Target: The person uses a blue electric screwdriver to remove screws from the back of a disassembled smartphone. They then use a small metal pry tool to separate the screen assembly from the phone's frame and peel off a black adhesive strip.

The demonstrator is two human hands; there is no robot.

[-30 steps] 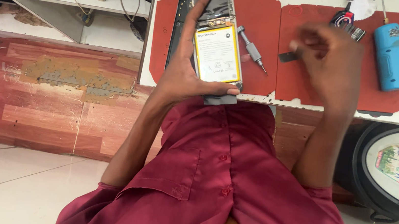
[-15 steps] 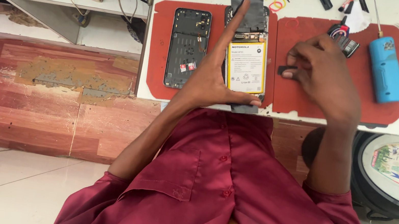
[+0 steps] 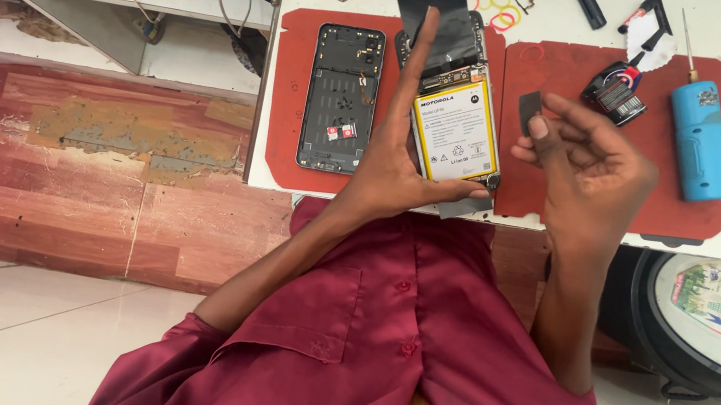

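Left hand [image 3: 402, 166] wrapped around opened phone [image 3: 456, 124], forefinger stretched up along its edge, yellow battery [image 3: 456, 136] exposed; right hand [image 3: 590, 168] just beside, fingers curled, pinching small dark plastic piece [image 3: 529, 111] at thumb and fingertips; held above red mat [image 3: 571, 82], removed back cover [image 3: 341, 98] lying left, blue tool [image 3: 701, 141] right; likely risk: loose one-handed grip letting phone slip, or piece gouging battery.
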